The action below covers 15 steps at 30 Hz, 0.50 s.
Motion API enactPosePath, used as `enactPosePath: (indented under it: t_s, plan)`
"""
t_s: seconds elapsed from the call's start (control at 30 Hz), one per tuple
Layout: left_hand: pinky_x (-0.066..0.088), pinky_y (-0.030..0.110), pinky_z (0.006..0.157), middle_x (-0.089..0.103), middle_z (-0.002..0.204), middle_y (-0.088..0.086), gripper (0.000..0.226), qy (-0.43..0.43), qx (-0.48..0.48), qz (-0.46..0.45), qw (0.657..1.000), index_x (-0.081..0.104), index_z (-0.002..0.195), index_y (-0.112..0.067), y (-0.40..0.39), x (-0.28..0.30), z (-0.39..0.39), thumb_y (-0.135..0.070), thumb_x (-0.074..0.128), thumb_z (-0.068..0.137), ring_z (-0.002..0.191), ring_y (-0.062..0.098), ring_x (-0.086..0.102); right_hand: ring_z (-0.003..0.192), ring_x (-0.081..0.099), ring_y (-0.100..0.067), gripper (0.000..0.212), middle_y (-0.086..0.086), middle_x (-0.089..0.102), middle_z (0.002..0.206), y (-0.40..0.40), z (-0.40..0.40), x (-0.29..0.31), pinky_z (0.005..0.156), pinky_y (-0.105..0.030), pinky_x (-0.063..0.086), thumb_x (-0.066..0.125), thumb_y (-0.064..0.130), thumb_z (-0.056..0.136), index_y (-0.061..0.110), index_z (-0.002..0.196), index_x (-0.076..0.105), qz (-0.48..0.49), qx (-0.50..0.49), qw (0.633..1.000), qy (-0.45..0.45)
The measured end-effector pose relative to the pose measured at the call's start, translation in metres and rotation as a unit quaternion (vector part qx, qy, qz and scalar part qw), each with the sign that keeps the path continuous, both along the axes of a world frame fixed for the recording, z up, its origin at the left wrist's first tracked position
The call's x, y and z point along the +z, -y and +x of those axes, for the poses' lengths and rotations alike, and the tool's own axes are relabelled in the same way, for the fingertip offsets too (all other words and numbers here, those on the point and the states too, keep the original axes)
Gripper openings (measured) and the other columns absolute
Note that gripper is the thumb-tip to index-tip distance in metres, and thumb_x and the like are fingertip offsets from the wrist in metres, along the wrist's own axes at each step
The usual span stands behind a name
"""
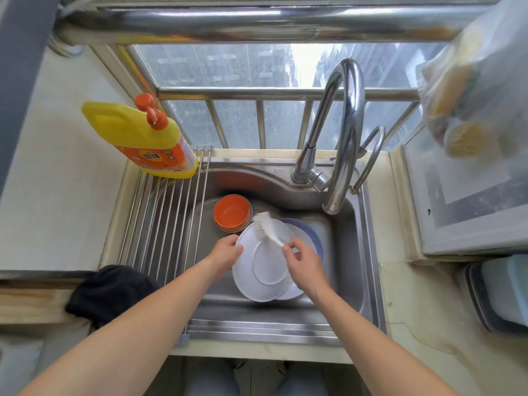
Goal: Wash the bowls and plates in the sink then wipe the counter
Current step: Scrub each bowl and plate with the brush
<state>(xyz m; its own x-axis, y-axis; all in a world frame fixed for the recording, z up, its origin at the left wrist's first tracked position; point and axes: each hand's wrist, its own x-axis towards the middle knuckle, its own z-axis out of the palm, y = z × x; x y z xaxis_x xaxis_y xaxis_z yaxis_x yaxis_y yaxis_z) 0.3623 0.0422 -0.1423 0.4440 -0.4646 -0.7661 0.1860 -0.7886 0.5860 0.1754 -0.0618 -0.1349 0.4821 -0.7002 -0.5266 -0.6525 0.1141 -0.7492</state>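
White plate (264,270) held tilted over the steel sink (351,252), underside facing up. Left hand (225,252) grip clamped on its left rim. Right hand (303,262) grip pinched together on the handle of a white dish brush (265,227), bristles at the plate's upper edge. Blue-rimmed plate (313,238) lies just behind, partly covered. Stacked orange bowls (233,214) sit at the basin's back left, near the brush head. Chrome faucet (343,132) arches over the right side. Roll-up rack (171,224) spans the sink's left; yellow detergent bottle (143,138) stands at its far end. Dark cloth (111,292) lies on the surface (57,195) at front left.
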Motion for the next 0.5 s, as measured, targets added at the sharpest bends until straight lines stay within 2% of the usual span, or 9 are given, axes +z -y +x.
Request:
enactPosePath:
  t_s: [0.07, 0.13, 0.2, 0.27, 0.37, 0.43, 0.5]
  plan:
    - [0.057, 0.033, 0.070, 0.073, 0.101, 0.010, 0.028, -0.008, 0.026, -0.011, 1.000, 0.067, 0.116, -0.007, 0.002, -0.002, -0.002, 0.003, 0.050, 0.096, 0.082, 0.021, 0.069, 0.054, 0.048, -0.012, 0.018, 0.002, 0.057, 0.058, -0.010, 0.004, 0.002, 0.056, -0.030, 0.040, 0.057, 0.041, 0.097, 0.027, 0.087, 0.061, 0.021, 0.090, 0.995, 0.037]
    - [0.061, 0.033, 0.068, 0.075, 0.102, 0.007, 0.028, -0.025, 0.057, -0.025, 0.998, 0.068, 0.119, -0.010, 0.004, -0.003, -0.002, 0.002, 0.057, 0.096, 0.083, 0.020, 0.073, 0.062, 0.056, -0.019, 0.019, -0.002, 0.063, 0.067, -0.013, 0.005, 0.000, 0.060, -0.039, 0.047, 0.055, 0.047, 0.096, 0.030, 0.091, 0.061, 0.006, 0.127, 0.992, 0.025]
    - [0.060, 0.036, 0.073, 0.074, 0.105, 0.007, 0.023, -0.034, 0.059, -0.035, 0.997, 0.067, 0.115, -0.014, 0.006, -0.001, -0.003, -0.002, 0.058, 0.097, 0.086, 0.020, 0.072, 0.069, 0.060, -0.017, 0.019, 0.004, 0.063, 0.070, -0.008, 0.004, -0.002, 0.066, -0.039, 0.050, 0.054, 0.046, 0.097, 0.030, 0.089, 0.061, -0.024, 0.098, 0.995, 0.015]
    - [0.055, 0.035, 0.074, 0.071, 0.107, 0.009, 0.022, -0.024, 0.049, -0.024, 0.998, 0.065, 0.110, -0.015, 0.006, 0.002, -0.003, -0.003, 0.050, 0.099, 0.087, 0.020, 0.067, 0.075, 0.061, -0.017, 0.020, 0.008, 0.063, 0.074, 0.000, 0.005, 0.000, 0.069, -0.037, 0.047, 0.053, 0.038, 0.100, 0.028, 0.084, 0.060, -0.049, 0.014, 0.999, 0.000]
    - [0.052, 0.032, 0.070, 0.069, 0.109, 0.011, 0.027, -0.002, 0.045, 0.000, 0.999, 0.064, 0.111, -0.013, 0.006, 0.001, -0.003, -0.001, 0.043, 0.099, 0.085, 0.021, 0.063, 0.080, 0.060, -0.030, 0.023, -0.006, 0.064, 0.081, 0.013, 0.001, -0.004, 0.069, -0.037, 0.047, 0.046, 0.031, 0.100, 0.018, 0.084, 0.056, -0.077, -0.083, 0.986, -0.120]
    - [0.050, 0.031, 0.068, 0.069, 0.109, 0.013, 0.029, 0.006, 0.045, 0.007, 0.999, 0.064, 0.111, -0.013, 0.006, 0.000, -0.002, 0.000, 0.042, 0.098, 0.082, 0.021, 0.063, 0.078, 0.060, -0.028, 0.023, -0.004, 0.062, 0.079, 0.013, -0.004, -0.005, 0.068, -0.037, 0.048, 0.047, 0.031, 0.100, 0.018, 0.083, 0.054, -0.080, -0.063, 0.987, -0.122]
    - [0.050, 0.030, 0.067, 0.068, 0.109, 0.014, 0.028, 0.008, 0.044, 0.009, 0.999, 0.064, 0.110, -0.013, 0.006, 0.000, -0.001, 0.000, 0.042, 0.099, 0.081, 0.020, 0.062, 0.073, 0.058, -0.018, 0.021, 0.006, 0.060, 0.072, 0.009, -0.006, -0.003, 0.064, -0.033, 0.045, 0.052, 0.035, 0.100, 0.023, 0.083, 0.056, -0.061, 0.010, 0.997, -0.050]
